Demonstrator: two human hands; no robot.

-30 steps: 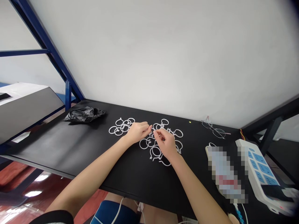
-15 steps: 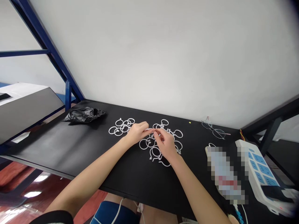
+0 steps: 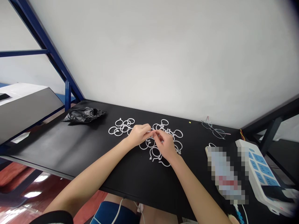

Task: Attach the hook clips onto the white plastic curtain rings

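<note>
Above a heap of white plastic rings (image 3: pixel 156 152), my left hand (image 3: pixel 139 135) and my right hand (image 3: pixel 165 143) meet at the fingertips. Both are closed in a pinch on one white ring, of which only a small piece shows between them; the rest is behind my fingers. Several rings in the heap have a gap with small knobbed ends, and some overlap. Left of my left hand lies a second, smaller group of white rings (image 3: pixel 118 132), some hooked over or lying across each other.
The black table (image 3: pixel 58 149) meets a white wall. A crumpled black plastic bag (image 3: pixel 84 115) lies at the back left. On the right are eyeglasses (image 3: pixel 212 128), a blurred-out phone (image 3: pixel 224 174) with a cable, and a white power strip (image 3: pixel 259 171) with blue sockets.
My left hand has moved slightly right and down, closer to my right hand, so less of the held ring shows. The rings on the table have not visibly moved.
</note>
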